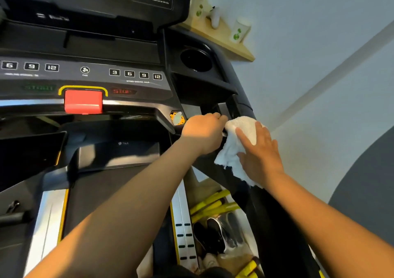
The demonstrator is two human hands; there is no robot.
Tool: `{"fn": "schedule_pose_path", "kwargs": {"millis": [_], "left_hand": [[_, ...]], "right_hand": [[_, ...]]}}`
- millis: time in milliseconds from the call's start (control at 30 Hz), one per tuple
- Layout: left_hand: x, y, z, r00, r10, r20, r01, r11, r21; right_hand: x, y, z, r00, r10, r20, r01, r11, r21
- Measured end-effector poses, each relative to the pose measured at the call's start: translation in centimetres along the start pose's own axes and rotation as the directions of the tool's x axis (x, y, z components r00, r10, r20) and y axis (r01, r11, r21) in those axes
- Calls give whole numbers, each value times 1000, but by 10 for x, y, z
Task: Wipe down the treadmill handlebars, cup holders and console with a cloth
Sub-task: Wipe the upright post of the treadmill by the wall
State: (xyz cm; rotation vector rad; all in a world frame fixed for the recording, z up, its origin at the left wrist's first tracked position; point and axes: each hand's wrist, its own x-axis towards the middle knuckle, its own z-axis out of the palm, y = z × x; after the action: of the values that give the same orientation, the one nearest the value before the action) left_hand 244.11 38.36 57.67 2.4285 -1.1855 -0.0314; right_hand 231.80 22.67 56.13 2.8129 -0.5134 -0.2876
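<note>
A white cloth (234, 149) is draped over the black right handlebar (266, 224) of the treadmill, just below the console. My right hand (260, 152) lies flat on the cloth, fingers spread, pressing it against the bar. My left hand (202, 132) is curled beside it, its fingertips pinching the cloth's upper left edge. Above the hands sits the round right cup holder (196, 60). The console (85, 73) with number keys, a fan button and a red stop key (83, 101) fills the upper left.
A wooden shelf (234, 45) on the wall holds two paper cups (239, 30) and a small white figure. Below the handlebar, beside the treadmill's silver side rail (183, 224), lie shoes (215, 235) and yellow bars (211, 205). The wall is close on the right.
</note>
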Motion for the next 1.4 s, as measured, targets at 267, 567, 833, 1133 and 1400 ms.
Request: {"fn": "schedule_pose_path", "kwargs": {"millis": [267, 567, 833, 1133, 1400], "left_hand": [[-98, 72, 91, 992, 33, 122, 43, 818, -574], [-117, 122, 143, 930, -171, 327, 369, 458, -809], [-81, 119, 149, 908, -300, 293, 415, 547, -727], [-118, 146, 199, 900, -387, 202, 339, 330, -881], [-66, 86, 196, 908, -366, 202, 373, 490, -788]], "right_hand": [[-84, -10, 20, 996, 1, -86, -15, 986, -167], [-107, 26, 10, 974, -212, -76, 195, 962, -191], [-75, 15, 12, 939, -342, -47, 316, 906, -281], [-113, -44, 56, 938, 205, -280, -68, 900, 429], [-78, -33, 30, 965, -206, 160, 243, 932, -270]]}}
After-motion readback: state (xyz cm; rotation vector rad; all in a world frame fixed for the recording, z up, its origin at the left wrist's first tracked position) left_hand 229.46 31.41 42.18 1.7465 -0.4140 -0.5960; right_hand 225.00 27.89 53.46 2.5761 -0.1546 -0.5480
